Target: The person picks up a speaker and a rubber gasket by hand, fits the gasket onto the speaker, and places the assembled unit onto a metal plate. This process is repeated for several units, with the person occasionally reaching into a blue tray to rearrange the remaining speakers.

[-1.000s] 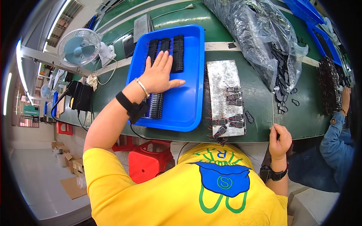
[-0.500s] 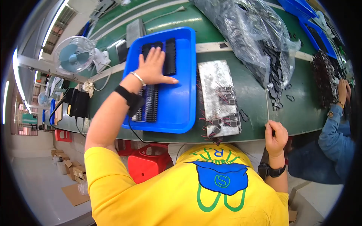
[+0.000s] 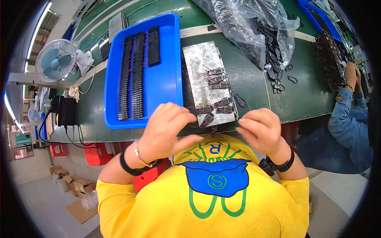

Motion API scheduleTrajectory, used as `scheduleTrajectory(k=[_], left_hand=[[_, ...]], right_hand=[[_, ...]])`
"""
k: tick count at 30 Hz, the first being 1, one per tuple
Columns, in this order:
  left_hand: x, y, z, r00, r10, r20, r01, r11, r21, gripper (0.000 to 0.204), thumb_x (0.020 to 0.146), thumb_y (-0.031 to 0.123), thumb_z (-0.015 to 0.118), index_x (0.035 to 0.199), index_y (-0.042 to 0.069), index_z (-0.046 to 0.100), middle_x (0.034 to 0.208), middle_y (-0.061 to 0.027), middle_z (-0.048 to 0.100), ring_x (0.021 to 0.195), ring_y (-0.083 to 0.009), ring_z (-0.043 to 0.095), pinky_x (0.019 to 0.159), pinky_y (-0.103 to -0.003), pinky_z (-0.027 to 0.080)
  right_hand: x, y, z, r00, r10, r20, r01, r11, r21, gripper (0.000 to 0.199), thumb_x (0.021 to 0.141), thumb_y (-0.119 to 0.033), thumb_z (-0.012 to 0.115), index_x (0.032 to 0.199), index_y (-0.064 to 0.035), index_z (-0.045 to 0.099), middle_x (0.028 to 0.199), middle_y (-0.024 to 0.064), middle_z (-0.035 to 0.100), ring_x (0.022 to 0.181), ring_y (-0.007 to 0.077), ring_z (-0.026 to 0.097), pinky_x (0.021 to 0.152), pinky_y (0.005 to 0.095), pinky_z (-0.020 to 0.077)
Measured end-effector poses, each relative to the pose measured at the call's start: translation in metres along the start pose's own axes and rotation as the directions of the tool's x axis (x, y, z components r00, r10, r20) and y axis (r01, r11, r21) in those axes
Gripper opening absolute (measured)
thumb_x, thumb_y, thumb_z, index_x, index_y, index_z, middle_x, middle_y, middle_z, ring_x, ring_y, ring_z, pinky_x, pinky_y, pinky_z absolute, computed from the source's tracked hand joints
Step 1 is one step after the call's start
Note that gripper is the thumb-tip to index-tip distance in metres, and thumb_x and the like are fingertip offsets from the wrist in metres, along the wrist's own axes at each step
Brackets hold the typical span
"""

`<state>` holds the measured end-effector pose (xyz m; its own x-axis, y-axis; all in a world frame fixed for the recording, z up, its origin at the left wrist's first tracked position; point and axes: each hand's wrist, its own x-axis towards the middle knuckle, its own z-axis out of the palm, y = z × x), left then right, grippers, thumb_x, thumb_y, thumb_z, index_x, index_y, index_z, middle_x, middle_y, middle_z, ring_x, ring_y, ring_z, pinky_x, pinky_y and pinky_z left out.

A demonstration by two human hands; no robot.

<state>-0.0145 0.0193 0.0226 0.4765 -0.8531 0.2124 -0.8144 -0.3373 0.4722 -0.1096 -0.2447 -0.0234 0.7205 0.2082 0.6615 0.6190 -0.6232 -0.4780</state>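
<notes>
On the surface (image 3: 301, 97), the tray (image 3: 164, 89) stands left of the plate (image 3: 200, 57) and holds three side-by-side rows of parts (image 3: 137, 79). Modules (image 3: 223, 85) lie along the plate's right side and near end; the bag (image 3: 242, 22) lies behind it to the right, with loose pieces (image 3: 292, 79) before the bag. The left hand (image 3: 164, 131) is by the tray's near right corner, the right hand (image 3: 264, 131) by the plate's.

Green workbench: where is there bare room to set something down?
The green workbench is bare between its near edge and the loose black pieces below the clear plastic bag. The blue tray has room below its shortest black row. The metal plate is bare at its far end, but crowded with small wired modules toward its near end.
</notes>
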Motion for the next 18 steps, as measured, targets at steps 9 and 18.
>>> scheduleTrajectory(k=[9,18], left_hand=[[-0.001,0.009,0.038,0.964,-0.033,-0.263,0.057,0.995,0.083,0.033,0.064,0.018,0.081,0.088,0.007,0.062,0.084,-0.0063,0.057,0.077,-0.0260,0.054,0.068,-0.037,0.039],[-0.004,0.000,0.039,0.965,-0.035,-0.261,0.039,0.999,0.010,0.027,0.064,0.013,0.078,0.085,0.008,0.062,0.082,-0.0048,0.057,0.076,-0.0250,0.053,0.067,-0.037,0.039]], right_hand=[[0.040,-0.006,0.031,0.986,-0.089,0.141,0.093,0.995,-0.022,0.033,0.062,-0.010,0.079,0.093,-0.0102,0.067,0.087,0.0037,0.056,0.073,0.0221,0.054,0.067,0.0361,0.0406],[0.046,-0.008,0.034,0.968,-0.057,0.246,0.069,0.997,-0.042,0.033,0.060,-0.011,0.078,0.091,-0.0081,0.067,0.086,0.0043,0.054,0.076,0.0228,0.054,0.070,0.0370,0.0406]])
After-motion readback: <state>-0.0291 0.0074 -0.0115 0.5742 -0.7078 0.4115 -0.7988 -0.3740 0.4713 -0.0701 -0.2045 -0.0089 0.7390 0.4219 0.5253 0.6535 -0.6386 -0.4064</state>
